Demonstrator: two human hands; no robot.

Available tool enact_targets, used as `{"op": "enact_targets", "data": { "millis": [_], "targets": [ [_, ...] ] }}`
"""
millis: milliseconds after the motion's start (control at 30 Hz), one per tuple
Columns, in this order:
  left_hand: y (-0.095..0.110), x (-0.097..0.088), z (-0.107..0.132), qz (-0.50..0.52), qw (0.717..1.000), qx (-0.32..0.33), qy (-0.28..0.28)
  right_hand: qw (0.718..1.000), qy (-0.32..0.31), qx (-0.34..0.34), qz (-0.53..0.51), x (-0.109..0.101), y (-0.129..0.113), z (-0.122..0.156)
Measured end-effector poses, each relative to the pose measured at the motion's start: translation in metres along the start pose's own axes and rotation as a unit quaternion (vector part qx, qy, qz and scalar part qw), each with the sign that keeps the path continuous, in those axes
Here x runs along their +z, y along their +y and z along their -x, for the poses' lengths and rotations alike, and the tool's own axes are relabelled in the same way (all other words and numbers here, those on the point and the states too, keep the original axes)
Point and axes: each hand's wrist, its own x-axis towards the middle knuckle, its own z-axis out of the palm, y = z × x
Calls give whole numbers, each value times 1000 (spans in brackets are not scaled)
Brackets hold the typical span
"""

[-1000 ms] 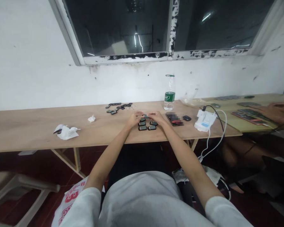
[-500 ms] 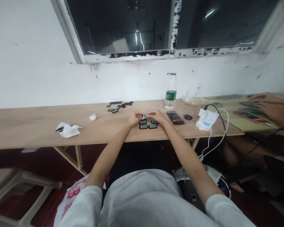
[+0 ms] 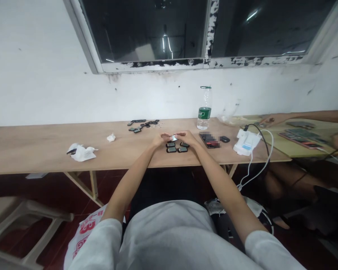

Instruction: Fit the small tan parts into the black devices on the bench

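Both my hands meet above the near part of the table, around a small flat piece (image 3: 174, 138) whose face shines bright. My left hand (image 3: 160, 140) grips its left side and my right hand (image 3: 188, 138) its right side, with fingers bent round it. The fingers hide most of its edges. Just below lie several small dark-rimmed pieces with grey-green faces, such as this front one (image 3: 171, 149), in two short rows. More small black and green pieces (image 3: 137, 130) are scattered farther back, beside tiny pale bits (image 3: 155, 126).
A water bottle (image 3: 204, 112) stands by the wall. Right of my hands lie a phone (image 3: 208, 139), a black case (image 3: 224, 139) and a white power strip (image 3: 245, 143) with cables. Crumpled tissues (image 3: 84, 153) lie left. A co-worker's hand (image 3: 273, 120) reaches over the right-hand table.
The small piece between my hands now catches the light, appearing tilted differently. My hands stay in nearly the same place. The co-worker's hand has reached farther left across its table.
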Motion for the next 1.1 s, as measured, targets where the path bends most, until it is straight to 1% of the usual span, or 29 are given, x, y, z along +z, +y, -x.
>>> {"op": "enact_targets", "data": {
  "millis": [100,400,500,633,700,767,833,900,1033,1100],
  "targets": [
    [-2,1,-1,-6,1000,14,4,1000,13,-11,1,-1,3,-2],
    [-5,4,-1,-61,997,40,18,999,-4,-16,42,3,5,-2],
    [-3,2,0,-82,995,49,25,995,32,15,95,2,7,-5],
    [-1,-2,2,-121,990,57,36,977,96,67,176,-6,15,-8],
    [-1,-2,3,-143,988,62,19,969,110,85,203,-10,21,-9],
    [-2,0,4,-169,982,85,-27,962,113,98,229,-13,27,-10],
    [-4,2,4,-199,970,117,-79,958,105,100,246,-14,30,-10],
    [-6,3,4,-224,959,137,-106,959,84,92,253,-14,31,-10],
    [-9,1,3,-262,947,151,-104,967,6,56,248,-14,29,-8],
    [-9,-2,3,-275,943,158,-104,966,-30,37,254,-14,29,-7]
  ]
}}
